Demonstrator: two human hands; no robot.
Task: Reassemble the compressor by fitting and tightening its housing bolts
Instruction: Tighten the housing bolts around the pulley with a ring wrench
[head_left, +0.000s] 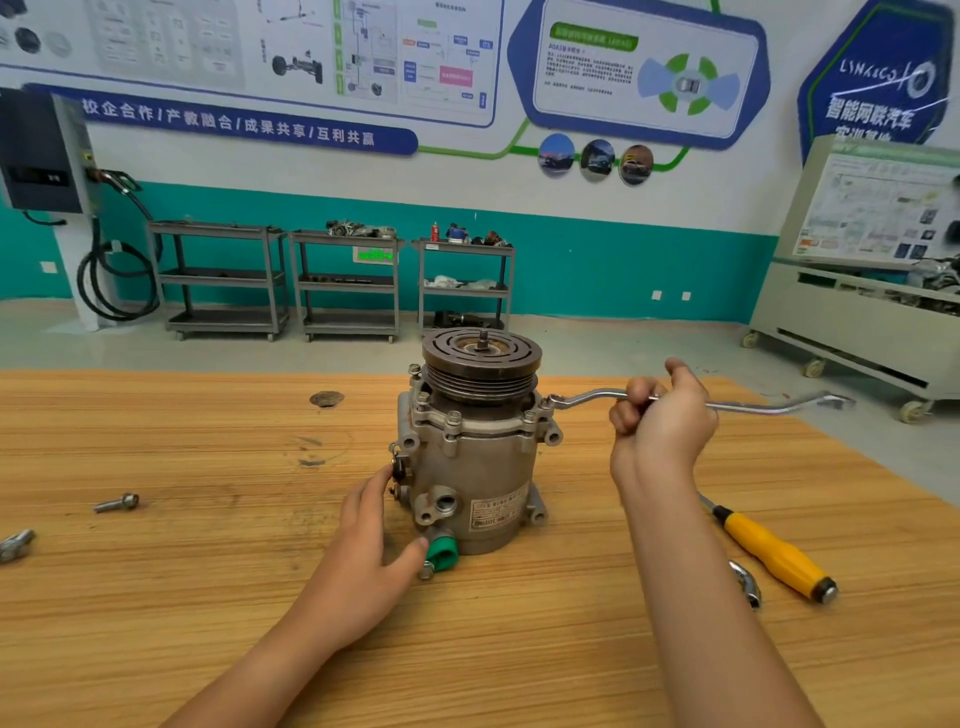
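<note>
Head view: grey compressor (470, 467) upright mid-bench (208, 571), pulley up, bolts (453, 417) in flange. Left hand (363, 540) touches its left side, fingers spread; right hand (660, 421) fingers clamped on wrench (587, 399), ring end on its right-side bolt.

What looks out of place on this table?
A loose bolt lies far left on the table, apart from the compressor, and a second metal part sits at the table's left edge. They look stray, maybe waiting to be fitted. Nothing looks spilled or broken.
</note>
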